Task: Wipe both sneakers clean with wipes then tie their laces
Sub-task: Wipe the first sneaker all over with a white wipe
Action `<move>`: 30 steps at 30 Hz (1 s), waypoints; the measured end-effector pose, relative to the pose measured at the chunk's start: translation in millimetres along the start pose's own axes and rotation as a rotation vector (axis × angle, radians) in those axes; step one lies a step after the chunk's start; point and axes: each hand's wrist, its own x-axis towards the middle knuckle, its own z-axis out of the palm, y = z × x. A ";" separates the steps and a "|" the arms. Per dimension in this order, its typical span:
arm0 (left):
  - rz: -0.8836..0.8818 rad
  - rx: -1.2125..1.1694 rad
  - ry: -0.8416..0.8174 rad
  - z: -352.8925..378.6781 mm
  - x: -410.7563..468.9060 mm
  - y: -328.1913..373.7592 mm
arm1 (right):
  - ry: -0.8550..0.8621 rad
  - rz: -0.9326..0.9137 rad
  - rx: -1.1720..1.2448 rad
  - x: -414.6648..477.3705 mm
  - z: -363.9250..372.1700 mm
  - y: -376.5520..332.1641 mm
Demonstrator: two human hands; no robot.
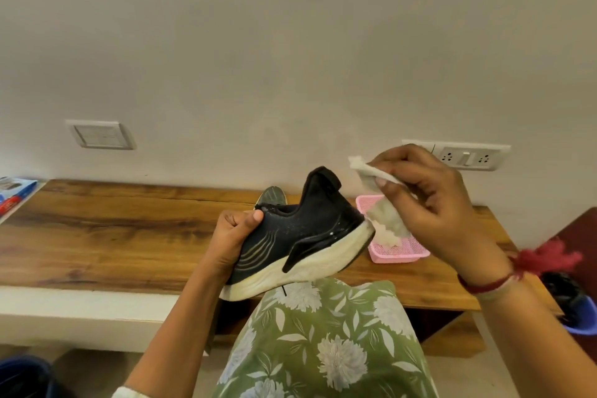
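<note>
Left hand (232, 236) grips sneaker (307, 236); right hand (433, 203) pinches wipe (387, 220), maybe touching heel (360, 231).

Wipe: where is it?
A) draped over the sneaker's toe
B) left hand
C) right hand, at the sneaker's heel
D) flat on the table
C: the right hand pinches the wipe, which hangs by the heel of the sneaker, while the left hand grips the sneaker's front.
</note>
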 end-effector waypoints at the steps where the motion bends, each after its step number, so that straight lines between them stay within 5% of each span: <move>1: 0.009 0.008 0.002 1.1 0.7 1.5 | 0.027 -0.032 -0.045 -2.6 6.3 -2.1; 9: 0.035 0.104 0.039 4.9 -5.0 7.5 | -0.263 -0.019 -0.176 -15.6 2.8 3.7; 14: 0.019 0.162 0.139 23.5 -6.4 21.3 | -0.060 0.128 -0.171 -12.0 4.3 16.6; 21: -0.035 0.228 0.201 33.8 -10.0 32.8 | 0.128 -0.008 -0.378 -44.8 32.7 7.9; 27: -0.099 0.228 0.268 44.9 -7.0 33.0 | -0.227 -0.310 -0.578 -57.9 48.0 5.7; 30: -0.113 0.237 0.267 49.8 -7.2 35.8 | -0.034 -0.133 -0.405 -51.2 41.0 6.8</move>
